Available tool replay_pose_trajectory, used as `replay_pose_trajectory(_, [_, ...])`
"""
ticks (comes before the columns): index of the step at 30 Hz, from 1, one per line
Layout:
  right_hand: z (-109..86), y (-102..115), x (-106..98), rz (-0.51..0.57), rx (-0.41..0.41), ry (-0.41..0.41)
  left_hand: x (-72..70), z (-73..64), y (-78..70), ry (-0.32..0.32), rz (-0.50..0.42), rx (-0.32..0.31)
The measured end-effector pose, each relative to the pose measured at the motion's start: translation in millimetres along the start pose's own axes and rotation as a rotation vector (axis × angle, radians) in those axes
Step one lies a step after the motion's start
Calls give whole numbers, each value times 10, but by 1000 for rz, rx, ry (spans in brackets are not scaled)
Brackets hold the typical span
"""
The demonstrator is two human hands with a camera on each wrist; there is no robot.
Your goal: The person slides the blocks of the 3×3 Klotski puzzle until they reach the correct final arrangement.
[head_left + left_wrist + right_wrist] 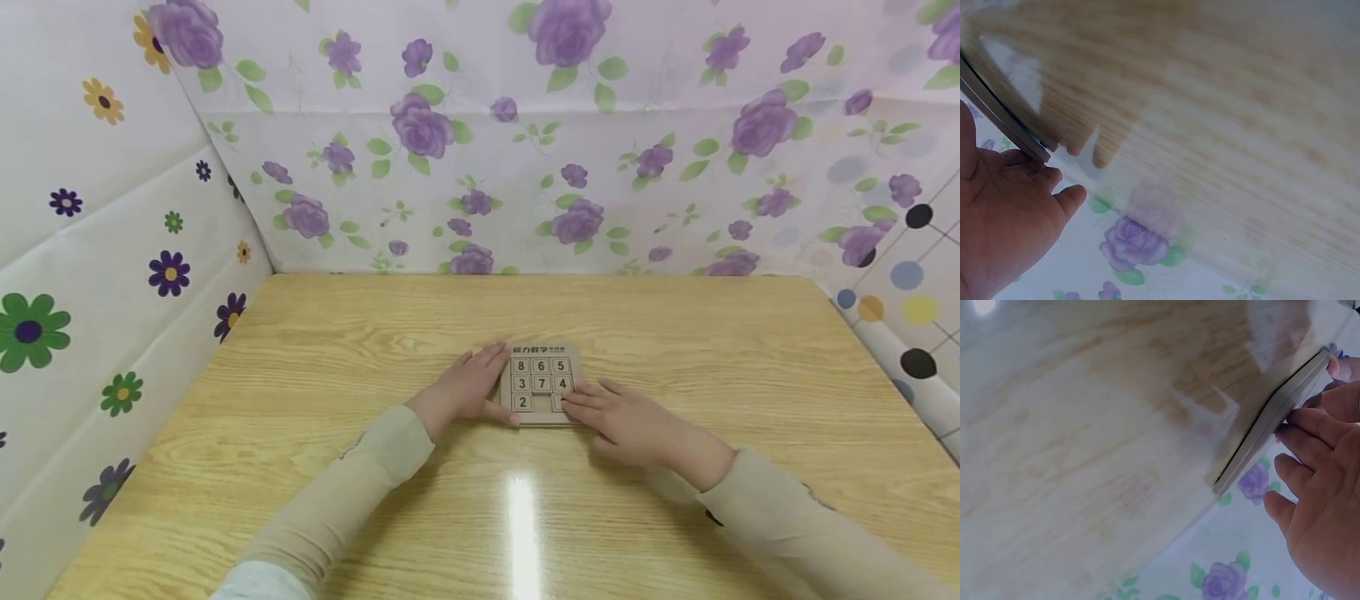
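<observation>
A flat number slide puzzle [542,419] lies on the table, its printed heading at the far edge. Its rows read 8 6 5, then 3 7 4; the bottom row has 2, a gap in the middle and a tile whose numeral is mostly covered. My left hand [468,387] holds the puzzle's left side, fingers along the upper left edge and thumb at the lower left corner. From the right, my right hand [630,423] reaches over the frame, its extended fingertips touching the bottom right tile. Both wrist views show the puzzle's thin edge [1272,419] beside the fingers.
The wood-grain table [360,325] is glossy, with a bright light reflection in front of the puzzle. A wall cover with purple flowers [420,125] stands behind it. Patterned sheets flank the left and right sides.
</observation>
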State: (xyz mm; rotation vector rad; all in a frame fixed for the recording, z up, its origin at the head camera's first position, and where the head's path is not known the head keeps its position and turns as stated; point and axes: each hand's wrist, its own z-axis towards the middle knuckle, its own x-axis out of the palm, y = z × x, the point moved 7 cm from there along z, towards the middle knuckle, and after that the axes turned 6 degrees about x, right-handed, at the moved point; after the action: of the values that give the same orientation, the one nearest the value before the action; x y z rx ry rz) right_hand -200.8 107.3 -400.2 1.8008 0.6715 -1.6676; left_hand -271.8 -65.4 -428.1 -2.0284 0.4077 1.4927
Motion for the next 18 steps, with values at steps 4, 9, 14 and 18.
replay_pose_trajectory(4, [76,78,-1,10,-5,5,8,0,9,-8,6,-1])
replay_pose_trajectory(9, [150,150,24,19,-11,24,26,6,3,0,7,0])
replay_pose_trajectory(14, [161,90,29,56,16,43,18,6,5,-1,12,-4])
replay_pose_trajectory(18, [148,-34,-13,62,48,31,11,4,8,-5,13,2])
